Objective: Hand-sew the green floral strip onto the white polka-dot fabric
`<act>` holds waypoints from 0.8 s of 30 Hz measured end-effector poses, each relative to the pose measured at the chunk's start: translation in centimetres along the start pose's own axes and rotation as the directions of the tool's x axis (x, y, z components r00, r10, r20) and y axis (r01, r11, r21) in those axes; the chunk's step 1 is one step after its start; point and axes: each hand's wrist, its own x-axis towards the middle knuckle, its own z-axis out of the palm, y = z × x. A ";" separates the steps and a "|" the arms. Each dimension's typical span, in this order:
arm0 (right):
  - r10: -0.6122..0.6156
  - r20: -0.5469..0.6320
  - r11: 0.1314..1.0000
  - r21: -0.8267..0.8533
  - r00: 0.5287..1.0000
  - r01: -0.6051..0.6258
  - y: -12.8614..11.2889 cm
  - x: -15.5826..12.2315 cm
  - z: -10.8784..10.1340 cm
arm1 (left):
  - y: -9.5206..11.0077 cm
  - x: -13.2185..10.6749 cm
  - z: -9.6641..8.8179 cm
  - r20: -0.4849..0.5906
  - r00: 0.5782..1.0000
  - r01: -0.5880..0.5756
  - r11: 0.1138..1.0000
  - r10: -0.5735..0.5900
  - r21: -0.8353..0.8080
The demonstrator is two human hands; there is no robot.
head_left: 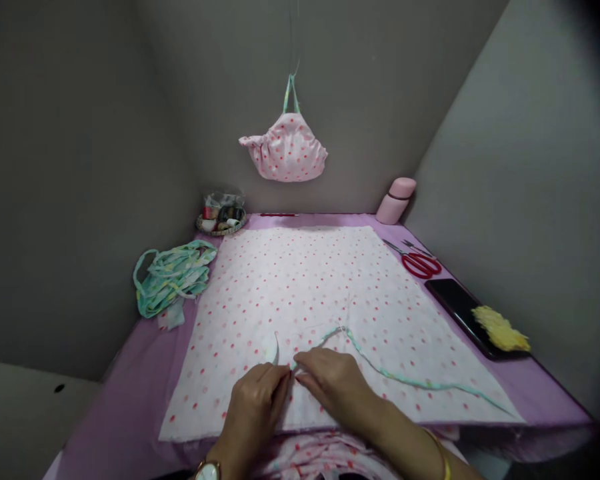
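Note:
White cloth with red dots (300, 280) lies spread over the table. Close to its front edge, my left hand (255, 397) pinches a thin green fabric strip, whose short end sticks up beside the fingers. My right hand (335, 383) pinches the same strip a little to the right, the fingertips of both hands nearly meeting. From there the green fabric strip (405, 380) curves over the cloth to the lower right. A fine thread seems to lie near its bend. The bit of strip between my fingers is mostly hidden.
A bundle of green strips (175, 277) lies at left, below a basket of thread spools (221, 220). Red-handled scissors (421, 265), a phone (460, 313) with a yellow clump (501, 328), and a pink bottle (396, 201) line the right. A dotted fabric piece (290, 150) hangs behind.

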 end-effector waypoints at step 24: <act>-0.036 -0.056 0.998 -0.054 0.998 0.033 0.3 -0.4 2.4 | -4.1 -1.9 -6.0 0.219 0.910 0.367 0.929 -0.351 -0.036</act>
